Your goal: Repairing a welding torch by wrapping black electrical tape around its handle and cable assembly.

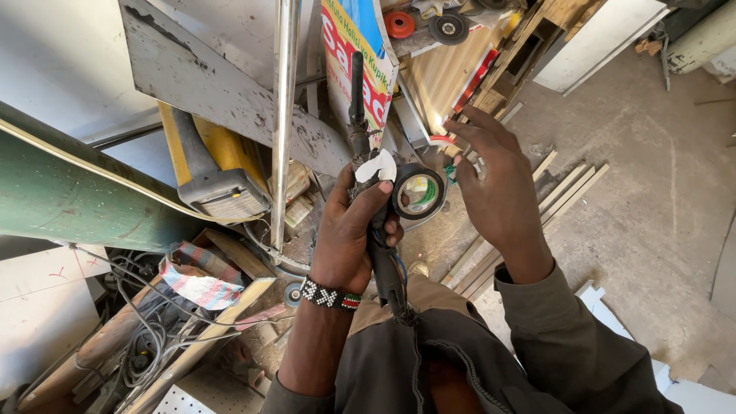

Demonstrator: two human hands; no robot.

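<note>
My left hand (349, 234) grips a thick black cable (356, 100) that runs upward from my lap, with frayed wires and a white scrap near my thumb. A roll of black tape (419, 193) hangs against the cable just right of my fingers. My right hand (491, 180) is raised beside the roll with its fingers spread, holding nothing that I can see; a short strip of tape stretches near its fingertips. A beaded black-and-white bracelet (330, 294) sits on my left wrist.
A shiny metal pole (284, 123) stands left of the cable. A yellow-and-grey power tool (215, 180) lies further left, above tangled wires (146, 337) and rags. Wooden strips (529, 222) lie on the concrete floor to the right. A printed board (356, 54) leans behind.
</note>
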